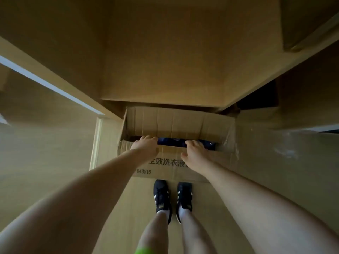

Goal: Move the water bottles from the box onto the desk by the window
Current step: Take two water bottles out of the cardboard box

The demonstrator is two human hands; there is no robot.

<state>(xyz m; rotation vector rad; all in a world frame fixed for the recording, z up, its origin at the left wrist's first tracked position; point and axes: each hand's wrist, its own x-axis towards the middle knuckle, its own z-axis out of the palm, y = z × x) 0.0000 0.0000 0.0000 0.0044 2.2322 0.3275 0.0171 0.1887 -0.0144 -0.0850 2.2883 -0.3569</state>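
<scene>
A cardboard box (170, 165) with printed characters on its near side stands on the floor in front of my feet. Its far flap (176, 121) stands upright. Through the narrow gap at the top I see dark blue items (174, 142), too dim to tell as bottles. My left hand (145, 144) grips the near top edge of the box, fingers curled over it. My right hand (194, 153) grips the same edge further right, fingers hooked inside.
A wooden cabinet or wall panel (165, 61) rises right behind the box. A pale strip of light (49, 83) runs along the left. Wooden floor (128, 208) lies under my dark shoes (172, 197). A dark recess (260, 99) opens at the right.
</scene>
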